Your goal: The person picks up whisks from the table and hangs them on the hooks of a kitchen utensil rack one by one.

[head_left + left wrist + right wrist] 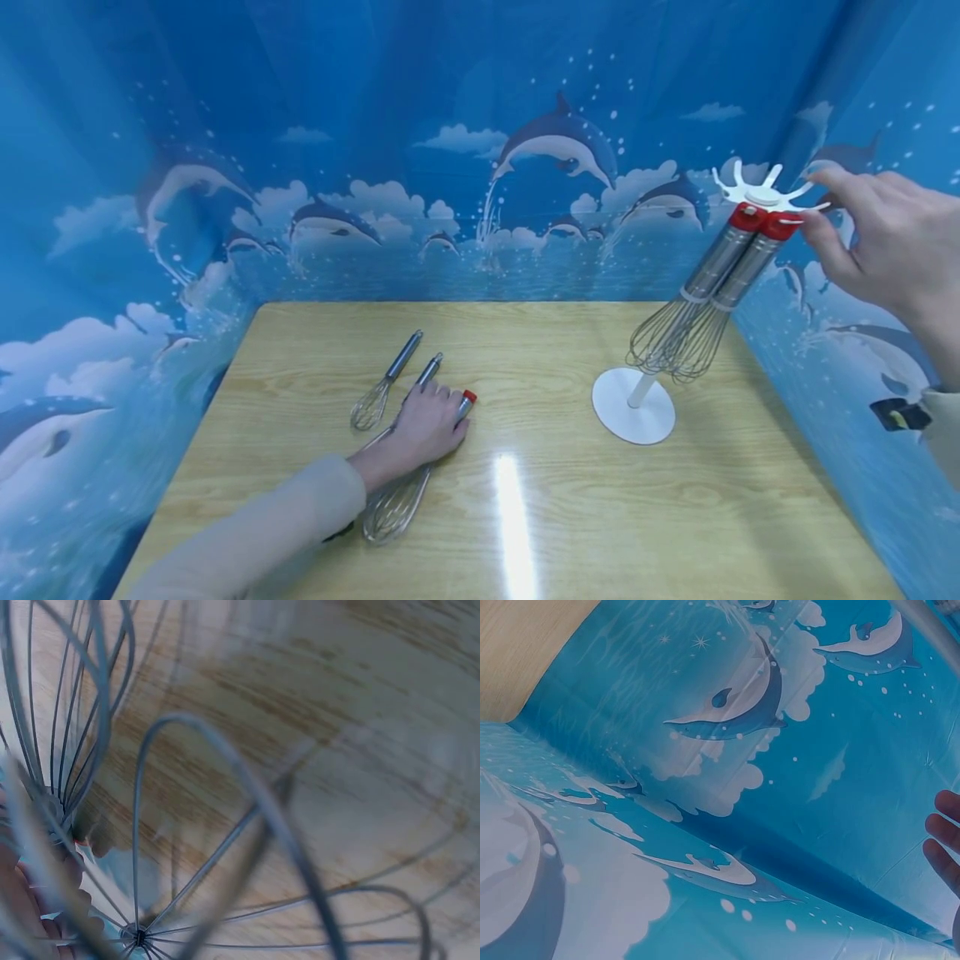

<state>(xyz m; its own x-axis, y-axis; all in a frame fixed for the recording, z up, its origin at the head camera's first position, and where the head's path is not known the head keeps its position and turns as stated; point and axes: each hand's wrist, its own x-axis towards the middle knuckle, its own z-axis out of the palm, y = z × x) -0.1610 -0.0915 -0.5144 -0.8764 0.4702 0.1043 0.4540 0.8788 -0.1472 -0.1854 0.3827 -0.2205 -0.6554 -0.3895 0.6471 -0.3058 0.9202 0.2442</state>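
Note:
My left hand (426,423) lies over a large whisk (397,506) on the table, fingers bent over its steel handle. Its red end cap (469,396) shows past the fingers. A medium whisk (431,369) runs partly hidden beneath the same hand. Blurred wire loops (225,757) fill the left wrist view. At the right, my right hand (885,225) pinches a hook at the top of a white whisk stand (763,197). Two red-capped whisks (723,262) hang there side by side. In the right wrist view only fingertips (946,825) show.
A small whisk (386,382) lies left of the others on the wooden table (540,350). The stand's round white base (615,417) rests on the right half. Blue dolphin-print sheeting (420,125) encloses the table at the back and sides.

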